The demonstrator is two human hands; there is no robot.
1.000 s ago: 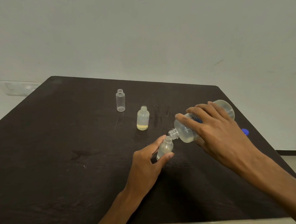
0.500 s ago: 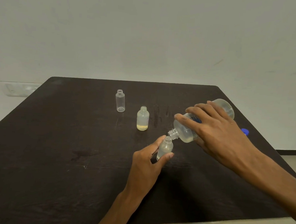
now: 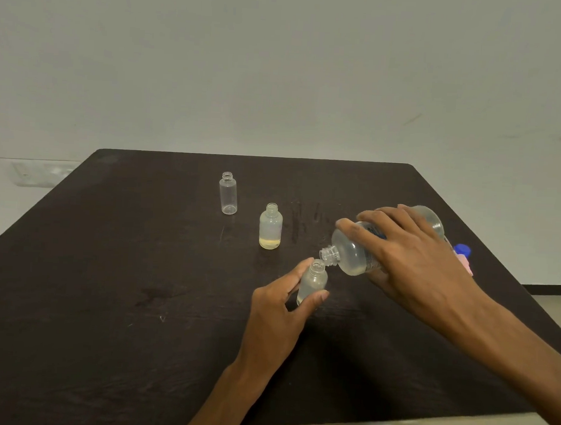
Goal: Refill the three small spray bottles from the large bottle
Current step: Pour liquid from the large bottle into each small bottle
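Item 1: small spray bottle (image 3: 313,283), partly filled, gripped by the left hand (image 3: 280,313) near the desk (image 3: 105,300) centre; filling judged under way. Large bottle (image 3: 355,255), tilted, gripped by the right hand (image 3: 413,261), its mouth held at the small neck.

Item 2: frosted bottle (image 3: 270,226), yellowish residue at the bottom, unfilled.

Item 3: clear bottle (image 3: 228,193), toward the far edge, apparently empty.

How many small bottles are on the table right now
3: the clear bottle farthest back, the yellowish-bottomed bottle mid-table, and one in the left hand.
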